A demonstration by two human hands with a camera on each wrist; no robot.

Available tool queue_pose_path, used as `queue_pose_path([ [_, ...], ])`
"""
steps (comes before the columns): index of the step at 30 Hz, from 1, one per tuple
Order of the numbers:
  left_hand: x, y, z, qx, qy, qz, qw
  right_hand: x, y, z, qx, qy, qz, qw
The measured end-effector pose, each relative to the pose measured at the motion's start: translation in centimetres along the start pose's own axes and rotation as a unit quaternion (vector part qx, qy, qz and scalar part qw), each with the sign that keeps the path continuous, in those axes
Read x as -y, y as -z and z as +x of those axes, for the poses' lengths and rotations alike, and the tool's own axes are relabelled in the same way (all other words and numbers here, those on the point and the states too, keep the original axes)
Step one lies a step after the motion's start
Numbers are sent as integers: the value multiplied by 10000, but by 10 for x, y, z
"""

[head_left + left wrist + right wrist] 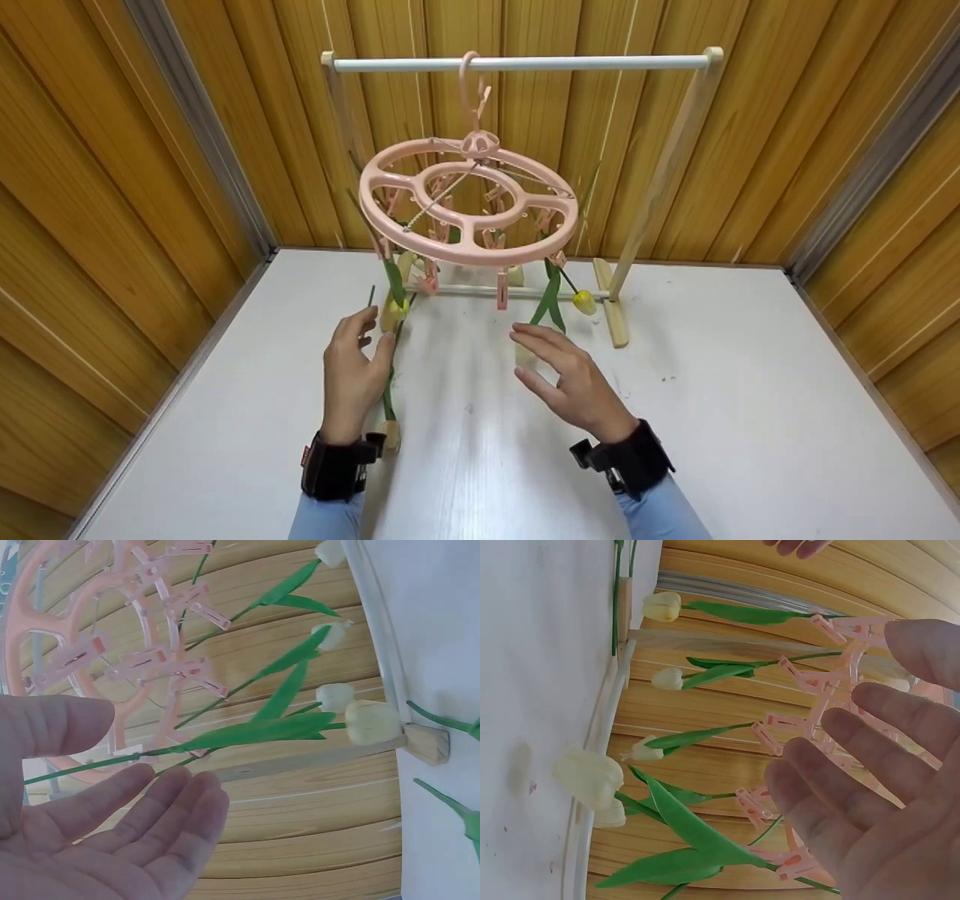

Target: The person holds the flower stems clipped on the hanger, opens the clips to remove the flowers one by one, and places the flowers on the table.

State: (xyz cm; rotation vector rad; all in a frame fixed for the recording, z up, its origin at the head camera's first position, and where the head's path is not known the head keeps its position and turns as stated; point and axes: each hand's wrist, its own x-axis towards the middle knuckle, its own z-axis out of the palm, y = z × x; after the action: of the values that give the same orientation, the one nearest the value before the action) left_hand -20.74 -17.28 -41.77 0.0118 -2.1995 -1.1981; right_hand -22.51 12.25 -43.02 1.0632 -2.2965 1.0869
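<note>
A pink round clip hanger (469, 250) hangs tilted by its hook, with tulips upside down in several of its pegs. My left hand (352, 375) is raised at the hanger's left, fingers loosely bent, thumb apart, holding nothing. In the left wrist view, a pale tulip (373, 722) hangs by a stem that runs just past those fingertips. Lower right of the hanger, my right hand (574, 382) is spread and holds nothing. A yellow tulip (584, 302) and green leaves hang just beyond it. An unused pink peg (502, 291) dangles at the front of the ring.
The hanger's hook sits on a white rod (570, 64) between wooden posts, one post (667, 172) standing at the right with its foot (616, 330) on the white table (750, 420). Another tulip (391, 435) lies by my left wrist. Wood-patterned walls (75, 187) enclose the table.
</note>
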Motion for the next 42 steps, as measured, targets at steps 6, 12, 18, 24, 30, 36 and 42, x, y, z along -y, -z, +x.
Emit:
queue_pose_path([
  [6,-8,-4,1,-266,-146,-176,9994,1,5,0,-165,-101,102,9998],
  [12,-13,-8,9,-519,-367,-519,9966,1,9,-2,-384,-100,264,9989],
  [18,-16,-13,23,-692,-327,-919,9928,2,13,-1,-546,-1,400,9977],
  [24,-16,-19,39,-799,-32,-1177,9898,2,18,0,-696,-50,488,9964],
  [30,-12,-27,51,-740,322,-1230,9891,1,20,1,-974,6,646,9931],
  [36,-8,-34,60,-548,550,-1572,9845,-1,19,2,-1279,207,973,9868],
  [42,-8,-41,65,-568,572,-1947,9776,-1,19,1,-1282,10,1755,9761],
])
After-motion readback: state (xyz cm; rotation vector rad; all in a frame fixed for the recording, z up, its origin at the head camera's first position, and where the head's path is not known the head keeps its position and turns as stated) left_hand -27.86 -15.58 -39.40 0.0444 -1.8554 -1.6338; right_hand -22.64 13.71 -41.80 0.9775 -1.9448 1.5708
